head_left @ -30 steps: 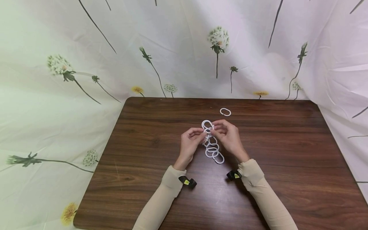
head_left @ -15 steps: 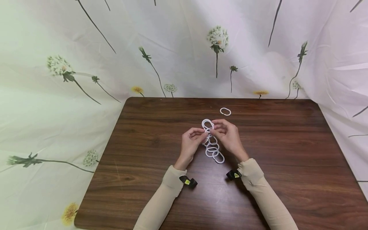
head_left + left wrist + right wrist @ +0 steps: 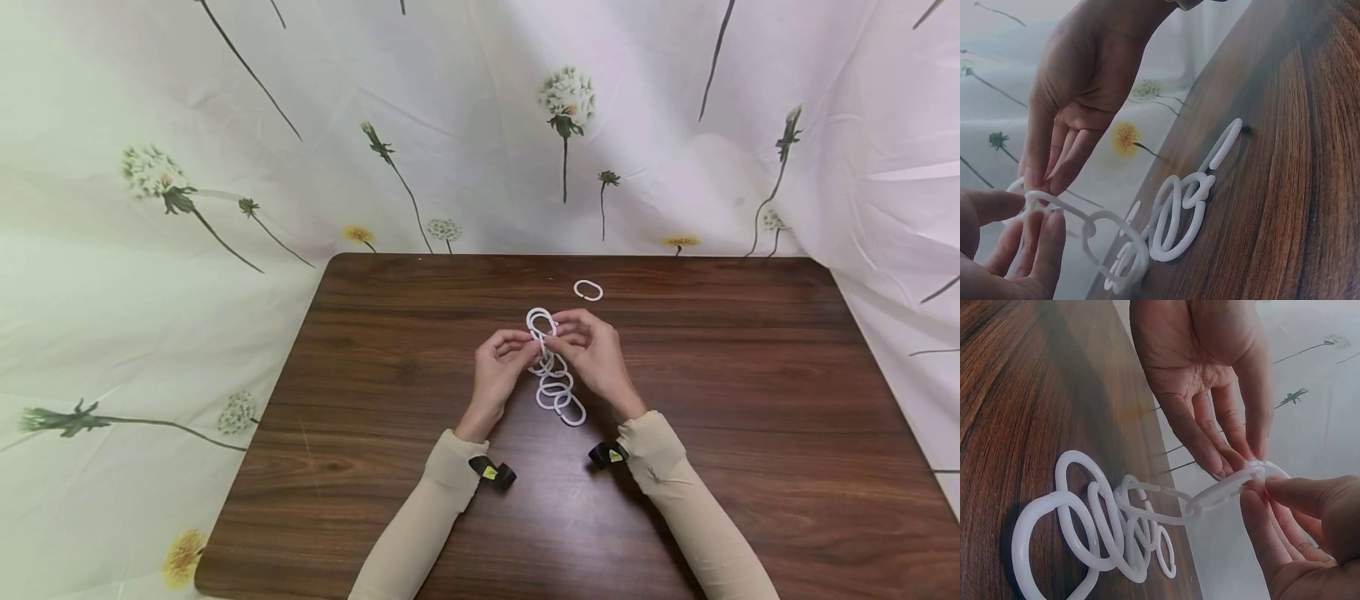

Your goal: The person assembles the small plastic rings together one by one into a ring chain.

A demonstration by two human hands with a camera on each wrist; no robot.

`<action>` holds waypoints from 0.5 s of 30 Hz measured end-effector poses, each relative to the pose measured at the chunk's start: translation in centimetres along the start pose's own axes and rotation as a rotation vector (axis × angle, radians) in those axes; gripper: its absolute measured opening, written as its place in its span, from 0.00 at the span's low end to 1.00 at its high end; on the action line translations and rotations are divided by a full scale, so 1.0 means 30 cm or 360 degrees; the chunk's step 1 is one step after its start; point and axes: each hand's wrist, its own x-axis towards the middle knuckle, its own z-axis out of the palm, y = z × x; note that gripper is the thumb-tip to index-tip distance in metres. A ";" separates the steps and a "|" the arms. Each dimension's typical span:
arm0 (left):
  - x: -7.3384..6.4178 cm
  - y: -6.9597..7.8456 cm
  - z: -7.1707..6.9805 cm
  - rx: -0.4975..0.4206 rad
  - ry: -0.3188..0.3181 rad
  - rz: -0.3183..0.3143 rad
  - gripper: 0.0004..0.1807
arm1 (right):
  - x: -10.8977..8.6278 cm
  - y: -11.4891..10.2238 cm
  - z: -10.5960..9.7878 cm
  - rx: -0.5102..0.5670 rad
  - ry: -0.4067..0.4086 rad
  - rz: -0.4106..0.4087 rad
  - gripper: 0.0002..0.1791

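Note:
A chain of white oval plastic links runs between my hands and trails onto the table below them. My left hand pinches a link near the chain's far end between thumb and fingers. Opposite it, my right hand pinches a link at the same end, fingertips almost touching the left's. In the right wrist view, the held links meet at the fingertips, which hide the joint. Several joined links lie on the tabletop in the left wrist view.
One loose white link lies beyond the hands near the table's back edge. The dark wood table stands against a pale flower-print cloth. Black bands with cameras sit at both wrists.
The link end between the fingertips has turned slightly, and the upper links have shifted a little away from me. Both hands keep their pinch and stay almost in place.

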 end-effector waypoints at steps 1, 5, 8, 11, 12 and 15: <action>0.000 0.001 0.000 -0.0003 0.0003 0.0002 0.15 | 0.001 0.000 0.000 0.0002 0.0000 0.0000 0.19; 0.004 0.003 0.000 -0.0004 0.0013 0.0004 0.13 | 0.012 0.023 0.005 -0.0005 0.0002 0.0009 0.19; 0.007 0.009 0.002 0.0002 0.0024 0.0005 0.11 | 0.027 0.064 0.010 -0.0020 0.0005 0.0009 0.19; 0.010 0.017 0.002 0.0031 0.0042 0.0000 0.09 | 0.040 0.097 0.014 -0.0028 0.0012 -0.0013 0.19; 0.012 0.019 0.002 0.0045 0.0052 -0.0001 0.08 | 0.042 0.103 0.015 -0.0027 0.0014 -0.0022 0.19; 0.012 0.028 0.001 0.0102 0.0082 -0.0007 0.07 | 0.047 0.107 0.012 -0.0025 0.0004 -0.0056 0.19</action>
